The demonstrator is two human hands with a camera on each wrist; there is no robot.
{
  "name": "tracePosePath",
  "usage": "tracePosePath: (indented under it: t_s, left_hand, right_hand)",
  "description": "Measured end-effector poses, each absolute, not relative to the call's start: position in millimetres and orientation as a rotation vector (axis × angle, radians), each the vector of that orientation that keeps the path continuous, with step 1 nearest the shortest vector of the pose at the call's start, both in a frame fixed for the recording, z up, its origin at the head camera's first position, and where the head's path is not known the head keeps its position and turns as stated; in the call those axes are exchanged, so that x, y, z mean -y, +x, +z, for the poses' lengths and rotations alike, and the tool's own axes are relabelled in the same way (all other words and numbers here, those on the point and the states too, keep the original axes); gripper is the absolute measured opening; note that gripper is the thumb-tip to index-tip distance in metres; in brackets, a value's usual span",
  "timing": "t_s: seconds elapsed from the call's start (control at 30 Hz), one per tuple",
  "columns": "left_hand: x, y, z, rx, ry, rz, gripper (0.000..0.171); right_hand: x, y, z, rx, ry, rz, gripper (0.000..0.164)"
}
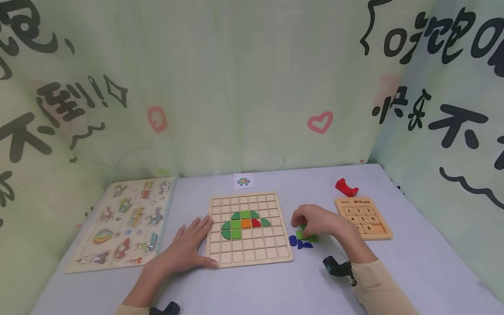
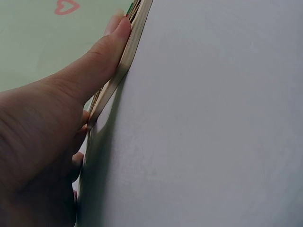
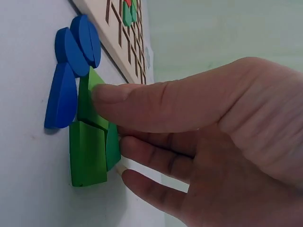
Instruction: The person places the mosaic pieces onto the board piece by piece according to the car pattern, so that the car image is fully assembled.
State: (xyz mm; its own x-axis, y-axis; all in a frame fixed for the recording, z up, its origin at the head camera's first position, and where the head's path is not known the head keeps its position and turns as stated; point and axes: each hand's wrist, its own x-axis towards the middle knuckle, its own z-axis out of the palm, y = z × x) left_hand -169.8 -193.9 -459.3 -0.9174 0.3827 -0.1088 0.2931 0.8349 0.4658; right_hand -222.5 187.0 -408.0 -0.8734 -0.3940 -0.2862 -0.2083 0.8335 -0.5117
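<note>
A wooden grid board (image 1: 252, 245) lies mid-table with green, orange and red pieces set in it. My left hand (image 1: 185, 251) rests flat at its left edge, fingers spread. In the left wrist view, the thumb (image 2: 102, 54) presses on the board's edge. My right hand (image 1: 320, 217) reaches down right of the board over loose green pieces. Its thumb lies against a light green block (image 3: 90, 111), with other fingers curled beside a dark green piece (image 3: 112, 149); the index fingertip is hidden. Another green block (image 3: 88, 153) and several blue rounded pieces (image 3: 65, 97) lie alongside.
A small pattern card (image 1: 243, 180) lies behind the board. To the right are a wooden number puzzle (image 1: 379, 228) and a red curved piece (image 1: 346, 188). A large picture board (image 1: 118, 236) covers the left side. Printed curtains stand behind the table.
</note>
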Motion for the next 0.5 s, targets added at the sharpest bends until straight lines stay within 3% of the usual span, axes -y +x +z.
tracePosePath:
  t_s: [0.5]
  left_hand:
    - [194.3, -170.4, -461.9, -2.819, 0.537, 0.667, 0.125]
  right_hand:
    - [-181.0, -221.7, -410.5, -2.684, -0.398, -0.686, 0.02]
